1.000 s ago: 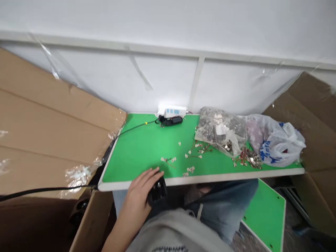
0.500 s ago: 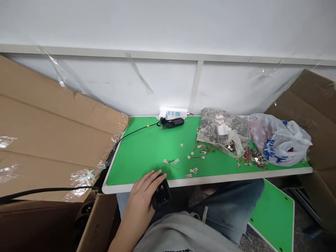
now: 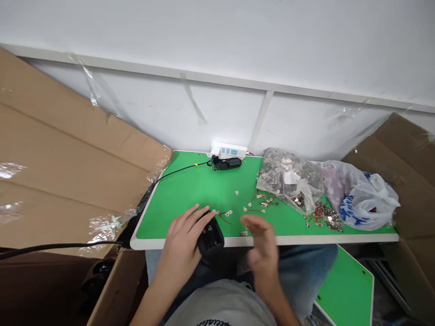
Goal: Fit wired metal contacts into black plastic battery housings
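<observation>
My left hand (image 3: 183, 242) is wrapped around a small black device (image 3: 210, 237) at the near edge of the green table (image 3: 190, 190). My right hand (image 3: 261, 249) is raised over the table's front edge to the right of the device, fingers stretched out and blurred by motion, holding nothing. Several small metal parts with red wires (image 3: 253, 206) lie scattered on the green surface just beyond both hands.
A clear bag of metal parts (image 3: 288, 176) and a white plastic bag (image 3: 360, 194) sit at the right. A white power strip (image 3: 229, 151) with a black plug and cable is at the back. Cardboard sheets (image 3: 68, 167) flank the left and right sides. A second green board (image 3: 346, 280) lies lower right.
My right hand has come up into view from under the table. My left hand has moved the black device slightly forward onto the table edge. The camera has tilted a little.
</observation>
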{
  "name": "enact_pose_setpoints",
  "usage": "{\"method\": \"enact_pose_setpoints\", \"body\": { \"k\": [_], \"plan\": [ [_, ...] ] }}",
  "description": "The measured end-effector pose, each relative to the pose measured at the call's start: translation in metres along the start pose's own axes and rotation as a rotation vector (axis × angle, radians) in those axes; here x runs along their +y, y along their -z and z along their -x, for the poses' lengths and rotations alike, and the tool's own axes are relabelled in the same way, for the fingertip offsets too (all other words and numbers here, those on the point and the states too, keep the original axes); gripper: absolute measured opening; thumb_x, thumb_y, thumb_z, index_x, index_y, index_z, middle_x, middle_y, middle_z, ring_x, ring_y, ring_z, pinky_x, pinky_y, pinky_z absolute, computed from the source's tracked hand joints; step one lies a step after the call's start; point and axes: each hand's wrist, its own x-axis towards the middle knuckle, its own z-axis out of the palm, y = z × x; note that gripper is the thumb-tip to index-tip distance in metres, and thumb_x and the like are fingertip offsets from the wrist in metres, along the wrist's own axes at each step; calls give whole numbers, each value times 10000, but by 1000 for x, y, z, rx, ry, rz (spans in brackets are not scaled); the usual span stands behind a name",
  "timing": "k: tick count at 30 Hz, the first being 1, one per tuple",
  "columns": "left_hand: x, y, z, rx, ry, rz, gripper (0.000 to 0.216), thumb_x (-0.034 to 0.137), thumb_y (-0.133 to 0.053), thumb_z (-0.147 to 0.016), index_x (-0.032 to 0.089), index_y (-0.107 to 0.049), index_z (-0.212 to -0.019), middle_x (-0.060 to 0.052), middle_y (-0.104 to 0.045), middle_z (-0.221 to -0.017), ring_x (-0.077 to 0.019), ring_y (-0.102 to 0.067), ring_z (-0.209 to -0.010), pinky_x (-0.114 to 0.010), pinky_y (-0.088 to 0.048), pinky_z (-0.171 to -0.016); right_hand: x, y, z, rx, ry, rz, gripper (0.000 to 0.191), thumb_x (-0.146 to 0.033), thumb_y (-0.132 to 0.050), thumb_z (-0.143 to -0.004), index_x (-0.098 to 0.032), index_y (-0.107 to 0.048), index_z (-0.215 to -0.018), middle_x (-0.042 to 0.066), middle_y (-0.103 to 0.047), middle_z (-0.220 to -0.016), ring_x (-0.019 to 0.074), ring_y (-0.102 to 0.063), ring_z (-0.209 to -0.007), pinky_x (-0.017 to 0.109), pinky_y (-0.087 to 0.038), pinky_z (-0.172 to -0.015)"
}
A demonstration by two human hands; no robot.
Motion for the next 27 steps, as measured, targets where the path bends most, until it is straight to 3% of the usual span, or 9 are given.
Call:
{"method": "enact_pose_setpoints", "body": {
  "k": [2,5,8,13,17,21,27],
  "plan": [
    [6,-2,-11,-41,-3,81,626,62,-530,-925,316,-577,-1496,-55,-606,-1544,-317,-478,-1494,-538,-425,-1181,-1,-14,18,-62,2,-13,646,-620,-634,-972,-265,-453,-1481,124,-625,-1263,272,-669,-1087,478,-565,-984],
    [14,-8,-21,-121,-34,271,579,96,-575,-908,299,-608,-1449,-56,-634,-1505,-298,-518,-1459,-524,-422,-1213,-3,-21,37,-177,9,66,755,-465,-745,-912,-289,-354,-1533,75,-648,-1130,225,-657,-895,431,-580,-856],
    [21,-14,-25,-169,-19,424,578,68,-560,-891,287,-619,-1423,-62,-656,-1469,-275,-562,-1414,-504,-432,-1221,-1,-18,39,-149,50,148,820,-358,-753,-898,-305,-276,-1563,68,-648,-1108,231,-657,-903,439,-579,-853],
    [28,-21,-14,-214,45,466,585,84,-551,-938,301,-558,-1482,-75,-622,-1503,-278,-563,-1416,-505,-440,-1216,5,-18,34,-72,21,67,784,-320,-715,-904,-270,-269,-1547,61,-628,-1065,213,-649,-873,411,-595,-811],
    [30,-25,4,-260,160,510,650,148,-518,-1011,328,-367,-1618,-89,-566,-1570,-265,-549,-1447,-487,-449,-1215,8,-14,36,-107,-25,51,785,-292,-726,-893,-275,-290,-1546,66,-639,-1109,205,-648,-902,396,-587,-830],
    [29,-26,16,-256,269,515,727,217,-478,-1062,311,-138,-1697,-122,-598,-1531,-251,-631,-1358,-457,-517,-1138,7,-5,41,-172,-62,5,770,-291,-734,-902,-299,-307,-1543,81,-644,-1208,204,-660,-935,426,-577,-913],
    [29,-30,16,-161,-15,259,897,161,-476,-997,239,46,-1722,-170,-596,-1521,-336,-552,-1412,-577,-429,-1167,-3,-5,42,-204,-156,-153,795,-357,-747,-916,-283,-285,-1559,101,-666,-1255,239,-699,-1057,399,-599,-943]
  ]
}}
